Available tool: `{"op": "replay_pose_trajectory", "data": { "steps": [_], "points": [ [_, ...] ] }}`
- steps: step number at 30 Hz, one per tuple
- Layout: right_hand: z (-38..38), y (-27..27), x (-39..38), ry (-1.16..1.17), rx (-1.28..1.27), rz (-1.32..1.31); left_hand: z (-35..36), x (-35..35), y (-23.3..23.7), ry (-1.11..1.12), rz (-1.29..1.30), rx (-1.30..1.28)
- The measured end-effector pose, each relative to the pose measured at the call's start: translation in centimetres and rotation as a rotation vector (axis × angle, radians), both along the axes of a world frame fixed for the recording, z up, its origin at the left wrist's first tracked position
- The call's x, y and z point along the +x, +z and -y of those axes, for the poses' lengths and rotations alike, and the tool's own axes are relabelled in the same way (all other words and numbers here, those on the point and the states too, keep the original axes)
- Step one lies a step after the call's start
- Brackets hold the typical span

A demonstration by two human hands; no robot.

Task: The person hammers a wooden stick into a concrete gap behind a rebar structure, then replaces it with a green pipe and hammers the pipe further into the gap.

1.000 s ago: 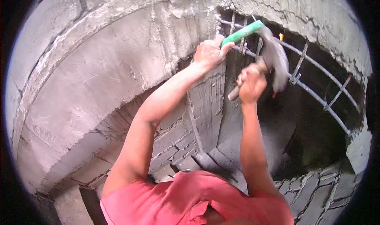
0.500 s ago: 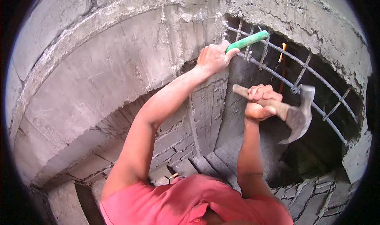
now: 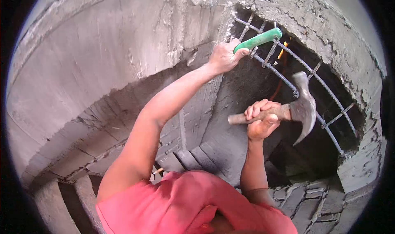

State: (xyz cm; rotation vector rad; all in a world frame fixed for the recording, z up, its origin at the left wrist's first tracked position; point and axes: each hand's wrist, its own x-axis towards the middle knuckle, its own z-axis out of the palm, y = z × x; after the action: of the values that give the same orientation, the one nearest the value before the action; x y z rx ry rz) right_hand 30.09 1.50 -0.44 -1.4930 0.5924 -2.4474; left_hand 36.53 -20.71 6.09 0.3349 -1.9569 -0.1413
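Note:
My left hand is closed around a green bar whose far end lies over the steel rebar grid. What kind of tool the green bar is does not show. Lower and to the right, my right hand grips the wooden handle of a claw hammer. Its metal head is raised in front of the rebar, with the claw pointing down and the striking face up. The hammer head is apart from the green bar.
Rough, broken concrete edges the opening behind the rebar. A curved concrete wall spans the left. Block masonry lies at the lower right, and concrete ledges at the lower left. A small orange-yellow object shows behind the bars.
My right hand and the hammer have moved down and left, away from the green bar's end. My left hand keeps its grip on the green bar. The view has shifted slightly.

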Motion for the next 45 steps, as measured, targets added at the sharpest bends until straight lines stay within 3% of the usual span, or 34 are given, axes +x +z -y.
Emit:
{"op": "replay_pose_trajectory", "data": {
  "steps": [2,4,8,11,15,18,20,30,33,34,36,38,40,42,43,44,45],
  "points": [
    [-1.7,-0.8,-1.4,-0.024,0.132,-0.024,-0.6,-1.3,-1.6,-0.178,-0.239,0.151],
    [-3.0,-1.1,-2.9,-0.121,0.390,-0.111,-1.4,-1.4,-1.9,-0.214,-0.276,0.252],
    [-4.9,-0.4,-3.1,-0.129,0.415,-0.109,-0.1,-2.2,-2.1,-0.429,-0.329,0.448],
    [-5.7,0.3,-3.4,-0.239,0.427,-0.177,0.4,-2.0,-1.3,-0.328,-0.259,0.474],
    [-6.1,2.0,-2.9,-0.268,0.405,-0.203,0.7,-1.3,-0.7,-0.352,-0.188,0.496],
    [-5.9,4.1,-2.5,-0.373,0.360,-0.318,0.5,-1.8,-0.4,-0.392,-0.227,0.492],
    [-5.8,5.4,-2.9,-0.414,0.252,-0.529,0.4,-2.0,0.0,-0.398,-0.219,0.488],
    [-5.1,9.2,-0.7,-0.456,0.258,-0.461,-1.1,-1.9,0.2,-0.293,-0.202,0.490],
    [-3.9,11.0,-0.7,-0.380,0.160,-0.517,-1.4,-2.0,0.4,-0.252,-0.212,0.473],
    [-3.0,10.9,0.2,-0.388,0.161,-0.426,-1.5,-2.0,0.4,-0.237,-0.212,0.459],
    [1.0,10.3,-5.8,-0.894,0.213,-0.907,-1.6,-2.1,0.3,-0.220,-0.216,0.450],
    [2.5,13.9,-3.4,-0.931,0.487,-0.817,-1.4,-2.9,0.0,-0.223,-0.267,0.368],
    [1.9,14.6,-2.7,-1.023,0.543,-0.878,-1.1,-3.6,-0.3,-0.283,-0.361,0.345],
    [1.3,14.2,-2.6,-0.934,0.459,-0.810,-0.9,-3.4,-0.3,-0.206,-0.308,0.379],
    [1.3,13.8,-2.8,-0.837,0.252,-0.779,-1.3,-3.8,-0.8,-0.238,-0.349,0.383],
    [0.3,14.3,-0.4,-0.658,0.200,-0.634,-1.5,-3.8,-0.6,-0.266,-0.391,0.374],
    [0.7,14.1,-0.9,-0.561,0.068,-0.698,-1.8,-3.7,-0.7,-0.257,-0.392,0.396]
  ]
}}
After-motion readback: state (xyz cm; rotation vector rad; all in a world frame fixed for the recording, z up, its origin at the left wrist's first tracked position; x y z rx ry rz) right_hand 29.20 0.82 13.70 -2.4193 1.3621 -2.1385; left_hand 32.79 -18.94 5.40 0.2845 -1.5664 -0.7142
